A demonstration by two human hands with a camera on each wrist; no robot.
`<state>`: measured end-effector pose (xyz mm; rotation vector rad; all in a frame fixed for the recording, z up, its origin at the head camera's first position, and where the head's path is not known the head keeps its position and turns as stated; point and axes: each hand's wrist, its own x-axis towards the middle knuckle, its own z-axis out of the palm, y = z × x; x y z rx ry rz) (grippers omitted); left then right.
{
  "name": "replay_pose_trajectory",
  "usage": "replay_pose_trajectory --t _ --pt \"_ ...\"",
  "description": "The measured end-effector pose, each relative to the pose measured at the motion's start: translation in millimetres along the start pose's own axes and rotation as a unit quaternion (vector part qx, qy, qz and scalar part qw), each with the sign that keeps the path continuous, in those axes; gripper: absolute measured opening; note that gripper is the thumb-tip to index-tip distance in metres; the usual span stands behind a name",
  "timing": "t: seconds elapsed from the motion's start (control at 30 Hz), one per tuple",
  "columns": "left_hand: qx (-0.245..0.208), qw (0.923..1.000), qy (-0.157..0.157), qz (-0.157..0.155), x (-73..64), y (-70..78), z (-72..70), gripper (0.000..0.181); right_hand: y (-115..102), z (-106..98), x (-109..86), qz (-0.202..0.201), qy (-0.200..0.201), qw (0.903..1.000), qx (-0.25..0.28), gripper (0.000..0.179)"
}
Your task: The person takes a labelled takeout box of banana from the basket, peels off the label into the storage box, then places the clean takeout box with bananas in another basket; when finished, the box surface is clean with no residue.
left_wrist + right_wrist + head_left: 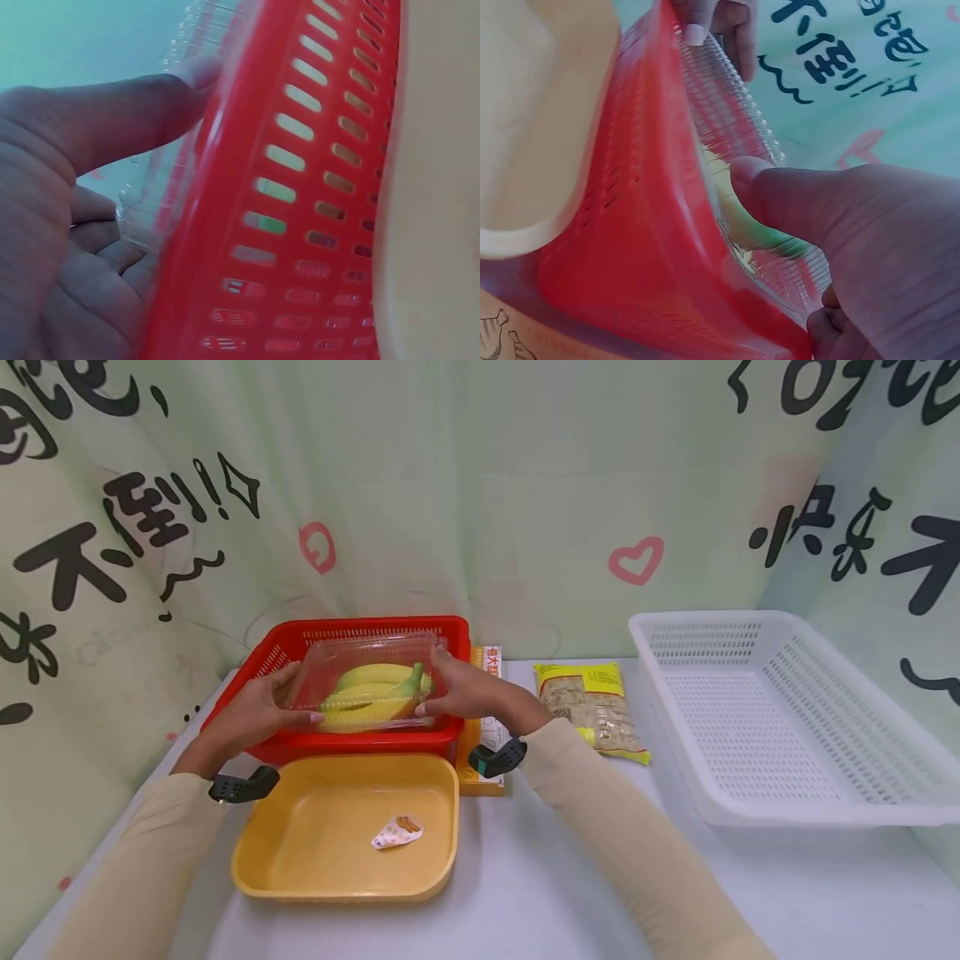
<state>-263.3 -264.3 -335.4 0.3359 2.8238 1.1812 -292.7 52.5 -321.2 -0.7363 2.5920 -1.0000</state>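
A clear plastic clamshell box [322, 668] with yellow bananas [375, 693] inside sits tilted at the mouth of a red basket [360, 743]. My left hand [258, 710] grips the box's left end, thumb on the near side. At the right end, my right hand [472, 693] holds the box with the thumb in front. The left wrist view shows the thumb against the clear plastic box [150, 202], just beyond the basket's slotted wall [300, 150]. In the right wrist view, the bananas [742, 210] show through the lid; whether the box touches the basket floor is hidden.
A yellow-orange tub [322, 835] holding a small printed wrapper [397, 832] stands in front of the red basket. To the right are an orange printed box [480, 785], a yellow-labelled bag [588, 706] and a large white basket [787, 735]. A pale green curtain [465, 510] hangs behind.
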Motion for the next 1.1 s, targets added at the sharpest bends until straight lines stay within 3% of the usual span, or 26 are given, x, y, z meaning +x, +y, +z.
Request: replay_pose_trajectory --t 0.17,0.3,0.4,0.6,0.9,1.1 --pt "0.013 0.9996 -0.020 -0.015 2.4 1.7 -0.1 0.110 0.4 0.9 0.3 -0.017 0.001 0.9995 -0.026 0.101" --pt "0.016 0.9990 -0.037 -0.021 5.8 4.4 0.4 0.102 1.1 -0.8 0.2 -0.015 0.006 0.9997 -0.020 0.095" --pt "0.020 0.9990 -0.035 -0.021 7.5 6.8 0.2 0.095 2.6 -2.3 0.1 -0.007 0.008 0.9999 -0.004 0.092" --pt "0.044 0.9987 -0.018 -0.016 8.7 12.3 -0.1 0.115 7.8 -4.0 -0.6 -0.004 0.020 0.9998 -0.001 0.089" --pt "0.058 0.9982 -0.013 -0.006 17.5 23.6 2.4 0.111 26.1 -24.4 -6.2 -0.012 0.084 0.9961 0.025 0.086" --pt "0.037 0.9991 -0.008 -0.020 28.5 31.2 15.8 0.108 39.8 -44.7 -23.6 0.043 0.097 0.9944 -0.004 0.088"
